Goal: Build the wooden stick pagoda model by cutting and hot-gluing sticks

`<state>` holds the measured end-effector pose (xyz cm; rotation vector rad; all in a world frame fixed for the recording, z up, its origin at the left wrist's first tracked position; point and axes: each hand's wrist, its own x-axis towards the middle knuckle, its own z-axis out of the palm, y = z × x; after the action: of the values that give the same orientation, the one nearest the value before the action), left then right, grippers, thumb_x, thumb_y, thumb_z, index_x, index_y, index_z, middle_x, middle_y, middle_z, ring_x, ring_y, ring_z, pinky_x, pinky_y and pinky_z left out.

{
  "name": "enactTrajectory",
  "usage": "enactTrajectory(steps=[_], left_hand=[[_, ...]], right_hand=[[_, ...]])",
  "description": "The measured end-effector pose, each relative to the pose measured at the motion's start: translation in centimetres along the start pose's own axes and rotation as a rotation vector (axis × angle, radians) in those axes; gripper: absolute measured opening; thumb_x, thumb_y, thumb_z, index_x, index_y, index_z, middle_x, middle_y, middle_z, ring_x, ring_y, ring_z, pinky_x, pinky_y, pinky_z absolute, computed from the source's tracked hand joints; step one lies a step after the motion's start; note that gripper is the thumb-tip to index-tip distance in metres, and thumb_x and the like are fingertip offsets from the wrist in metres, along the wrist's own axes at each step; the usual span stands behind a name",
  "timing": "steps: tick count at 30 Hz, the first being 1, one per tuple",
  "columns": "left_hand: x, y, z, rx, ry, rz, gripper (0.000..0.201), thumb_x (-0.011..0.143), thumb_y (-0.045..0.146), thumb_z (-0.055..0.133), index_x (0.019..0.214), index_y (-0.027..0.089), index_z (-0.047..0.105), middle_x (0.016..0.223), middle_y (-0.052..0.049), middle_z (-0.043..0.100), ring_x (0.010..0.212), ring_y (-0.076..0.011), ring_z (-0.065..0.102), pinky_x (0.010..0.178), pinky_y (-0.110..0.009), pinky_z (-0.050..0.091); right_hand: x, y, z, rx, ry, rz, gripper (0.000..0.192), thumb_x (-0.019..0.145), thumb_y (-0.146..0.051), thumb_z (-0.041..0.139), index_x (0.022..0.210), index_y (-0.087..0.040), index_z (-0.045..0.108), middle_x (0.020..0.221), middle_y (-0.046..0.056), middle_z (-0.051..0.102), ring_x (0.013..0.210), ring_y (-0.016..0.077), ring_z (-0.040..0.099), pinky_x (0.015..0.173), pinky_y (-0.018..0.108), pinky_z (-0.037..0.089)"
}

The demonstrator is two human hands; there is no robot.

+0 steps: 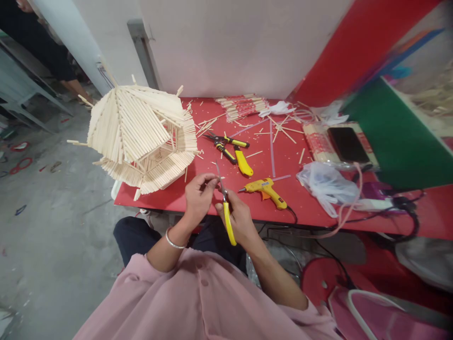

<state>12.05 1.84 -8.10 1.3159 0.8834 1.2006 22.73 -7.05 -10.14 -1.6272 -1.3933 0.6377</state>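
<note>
Yellow-handled scissors [228, 222] are in my right hand [240, 218], their blades pointing up and away from me. My left hand [201, 193] is closed in a pinch right beside the blades. A small pale piece shows by its fingertips, too small to name for certain. Left of my hands stands a pavilion-like model [141, 137] built of thin wooden sticks, with a sloped roof and a fringed base. A yellow hot glue gun [267, 189] lies to the right of my hands, a clear glue stick in its back.
Pliers [226, 144] and a yellow-handled cutter [243, 161] lie on the red table [208, 106] among loose sticks. Packs of sticks [244, 107], a phone [348, 144], plastic bags [329, 184] and cables are farther right. A person [49, 47] is at the far left.
</note>
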Motion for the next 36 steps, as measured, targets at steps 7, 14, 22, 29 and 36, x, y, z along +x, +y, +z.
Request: enactTrajectory(steps=[7,14,22,29,36], left_hand=[[-0.6,0.4,-0.3,0.125,-0.037,0.021,0.036,0.098,0.048,0.062,0.073,0.022,0.056,0.062,0.003,0.054,0.057,-0.012,0.048,0.057,-0.025,0.037],[-1.4,0.1,0.7,0.1,-0.002,0.041,0.051,0.102,0.06,0.046,0.068,0.023,0.045,0.058,0.004,0.046,0.054,-0.0124,0.041,0.054,-0.028,0.031],[-1.9,-0.3,1.4,0.053,0.105,-0.016,0.056,0.096,0.069,0.051,0.065,0.023,0.042,0.057,0.004,0.042,0.054,-0.012,0.037,0.053,-0.028,0.03],[-1.5,0.5,0.5,-0.005,0.018,-0.05,0.053,0.093,0.064,0.057,0.064,0.022,0.043,0.056,0.005,0.039,0.052,-0.0111,0.033,0.052,-0.027,0.028],[-1.8,-0.3,0.8,-0.118,0.059,-0.182,0.048,0.092,0.053,0.062,0.062,0.022,0.04,0.055,0.005,0.039,0.051,-0.0094,0.034,0.05,-0.024,0.03]], right_hand=[[-0.3,-0.5,0.8,0.0,0.048,0.038,0.024,0.09,-0.04,0.058,0.105,-0.023,0.064,0.074,0.0,0.061,0.062,0.0158,0.052,0.061,0.028,0.045],[-0.6,-0.2,1.4,0.046,0.101,0.007,0.032,0.08,-0.022,0.056,0.11,-0.021,0.066,0.079,-0.001,0.065,0.063,0.0143,0.052,0.062,0.027,0.045],[-1.2,0.1,2.2,0.027,0.062,0.04,0.03,0.081,-0.021,0.053,0.109,-0.022,0.064,0.079,0.0,0.065,0.064,0.0159,0.053,0.062,0.027,0.045],[-0.8,0.7,2.0,-0.016,0.103,-0.051,0.042,0.08,-0.02,0.054,0.121,-0.022,0.06,0.106,0.009,0.07,0.088,0.022,0.064,0.081,0.035,0.053],[-0.9,1.0,2.5,-0.149,0.114,-0.046,0.035,0.078,-0.02,0.053,0.111,-0.022,0.063,0.092,0.007,0.071,0.075,0.0207,0.062,0.071,0.033,0.051]])
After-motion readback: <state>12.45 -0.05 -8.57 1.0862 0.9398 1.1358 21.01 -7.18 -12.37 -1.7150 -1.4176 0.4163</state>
